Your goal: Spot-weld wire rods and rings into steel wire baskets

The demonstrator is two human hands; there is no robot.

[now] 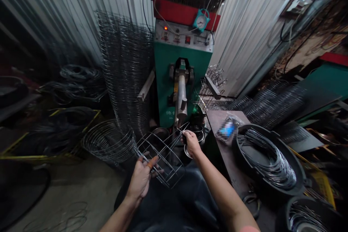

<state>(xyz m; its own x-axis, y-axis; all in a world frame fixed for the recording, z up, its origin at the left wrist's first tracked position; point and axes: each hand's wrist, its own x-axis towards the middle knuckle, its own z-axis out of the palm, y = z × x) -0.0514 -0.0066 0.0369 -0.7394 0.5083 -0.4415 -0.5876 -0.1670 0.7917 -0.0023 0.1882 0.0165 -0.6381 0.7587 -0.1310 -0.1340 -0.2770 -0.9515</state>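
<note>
Both hands grip the wire frame [163,156] — left fingers [152,162] closed on its near edge, right fingers [187,138] on its far corner.

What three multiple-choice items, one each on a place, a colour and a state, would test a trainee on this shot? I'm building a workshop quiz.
1. Where do the loose wire rings lie?
A. In the round black tub at the right
B. On the machine's top
C. In the person's lap

2. What colour is the machine's body?
A. Yellow
B. Green
C. White

3. How is the wire frame held?
A. By both hands
B. By one hand
C. By neither

Answers:
1 A, the wire rings fill the black tub.
2 B, the machine is green under a red band.
3 A, left hand and right hand both grip the wire frame.
</note>
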